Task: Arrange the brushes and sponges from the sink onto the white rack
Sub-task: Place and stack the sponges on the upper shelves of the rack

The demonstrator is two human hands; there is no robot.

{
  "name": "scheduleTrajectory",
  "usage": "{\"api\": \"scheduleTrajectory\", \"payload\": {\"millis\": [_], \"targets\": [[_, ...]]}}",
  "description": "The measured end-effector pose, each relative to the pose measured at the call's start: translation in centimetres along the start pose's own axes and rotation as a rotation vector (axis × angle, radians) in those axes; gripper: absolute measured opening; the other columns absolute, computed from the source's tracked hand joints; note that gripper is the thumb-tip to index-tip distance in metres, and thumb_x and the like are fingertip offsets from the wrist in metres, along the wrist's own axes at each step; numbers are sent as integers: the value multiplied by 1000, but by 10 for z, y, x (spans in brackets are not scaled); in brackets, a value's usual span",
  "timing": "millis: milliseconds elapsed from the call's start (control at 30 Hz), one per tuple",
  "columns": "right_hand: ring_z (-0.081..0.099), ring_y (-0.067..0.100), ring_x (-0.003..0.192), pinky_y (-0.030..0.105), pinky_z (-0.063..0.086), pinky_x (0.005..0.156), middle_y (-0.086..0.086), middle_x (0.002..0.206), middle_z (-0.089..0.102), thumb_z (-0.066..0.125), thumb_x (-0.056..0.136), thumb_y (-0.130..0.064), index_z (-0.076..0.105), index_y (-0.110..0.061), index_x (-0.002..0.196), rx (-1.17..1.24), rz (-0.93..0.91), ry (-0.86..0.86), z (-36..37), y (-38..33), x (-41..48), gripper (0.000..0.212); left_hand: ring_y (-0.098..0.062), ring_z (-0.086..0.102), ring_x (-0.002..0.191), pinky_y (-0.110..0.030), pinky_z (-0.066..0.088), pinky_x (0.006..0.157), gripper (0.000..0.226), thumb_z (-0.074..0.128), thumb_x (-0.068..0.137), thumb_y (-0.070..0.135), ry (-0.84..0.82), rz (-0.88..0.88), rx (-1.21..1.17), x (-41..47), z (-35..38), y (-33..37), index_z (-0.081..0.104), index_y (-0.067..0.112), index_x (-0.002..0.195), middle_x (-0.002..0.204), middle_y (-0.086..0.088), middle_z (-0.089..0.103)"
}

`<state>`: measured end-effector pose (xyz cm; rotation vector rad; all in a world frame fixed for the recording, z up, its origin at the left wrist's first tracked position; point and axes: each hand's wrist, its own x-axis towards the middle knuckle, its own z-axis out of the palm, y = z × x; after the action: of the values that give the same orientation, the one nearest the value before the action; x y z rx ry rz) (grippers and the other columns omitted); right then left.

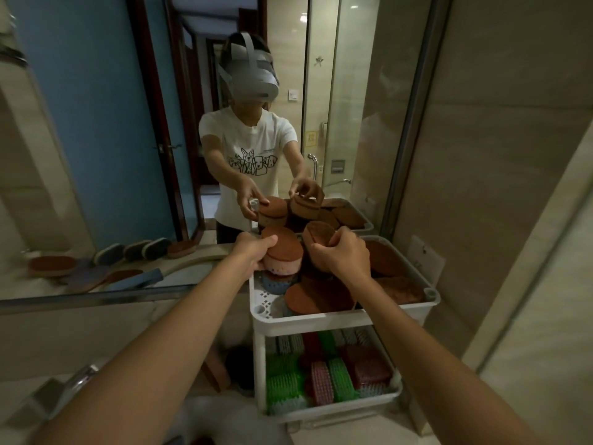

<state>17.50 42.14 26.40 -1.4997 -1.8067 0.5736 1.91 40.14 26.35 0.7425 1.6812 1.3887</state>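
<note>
Left hand (253,252) is gripping the pink sponge (284,253) by its left edge. Right hand (340,255) is clutching the brown sponge (319,234), which is protruding up-left from the fist. Both are over the top tier of the white rack (321,319).

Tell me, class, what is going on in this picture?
A person stands before a mirror, both hands over the top tier of a white rack. The left hand grips a brown-topped pink sponge, and the right hand grips a second brown sponge. The top tier is already piled with brown sponges; the lower tier holds green, pink and red brushes.
</note>
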Motion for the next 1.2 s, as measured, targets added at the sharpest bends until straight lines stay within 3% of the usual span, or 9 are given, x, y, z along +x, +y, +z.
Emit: {"api": "scheduleTrajectory", "payload": {"millis": [133,233,333,400,533,700,800,967,1200], "targets": [[52,21,76,31,36,64,3,82,56,62,80,-48,46,-14,82,-8,13,-13,-1,-2,2,38,-34,58,113,-40,53,80,41,59,90,24,24,39,163,6,-1,-3,54,-1,122,125,-18,59],[56,24,81,32,39,66,5,87,58,62,80,-47,48,-12,87,-3,13,-30,0,-6,3,38,-34,64,99,-39,58,75,44,56,89,37,116,143,492,9,-2,-7,57,2,116,114,-18,64],[61,31,93,35,43,70,11,98,63,59,81,-50,51,-10,94,-23,-17,-3,6,-10,3,43,-35,65,92,-30,50,52,41,49,93,36,141,218,675,7,0,-8,57,1,113,111,-19,64],[61,32,97,37,47,76,13,103,64,56,83,-52,51,-11,97,-59,-46,14,9,-12,3,44,-37,64,95,-33,49,62,40,47,93,34,164,244,732,8,1,-10,57,1,113,112,-20,63],[57,33,108,39,46,85,13,116,61,50,89,-48,52,-19,123,-133,-104,-36,13,-9,5,45,-38,58,106,-39,46,84,42,47,93,35,190,257,755,12,1,-13,57,0,114,116,-23,61],[54,36,112,38,46,85,16,124,53,46,93,-43,60,-19,122,-301,-173,-75,19,-8,4,40,-38,54,114,-42,46,90,44,49,93,30,178,275,717,9,0,-13,42,8,130,126,-20,55],[45,39,122,41,44,91,18,134,44,35,97,-43,50,-29,133,-424,-250,-126,19,-7,0,41,-36,53,117,-41,48,93,45,45,94,30,128,313,755,11,1,-12,38,19,138,134,-17,51],[27,42,134,47,34,104,21,147,27,23,101,-34,30,-30,144,-466,-269,-249,14,-4,0,44,-34,46,127,-42,48,97,51,43,94,34,52,284,802,15,1,-8,37,19,142,145,-14,41],[26,43,133,47,30,106,21,150,22,26,101,-31,27,-26,146,-535,-294,-258,15,-5,-6,46,-33,45,128,-46,48,98,65,56,86,45,6,221,760,15,-1,-7,35,22,143,144,-13,43]]}}
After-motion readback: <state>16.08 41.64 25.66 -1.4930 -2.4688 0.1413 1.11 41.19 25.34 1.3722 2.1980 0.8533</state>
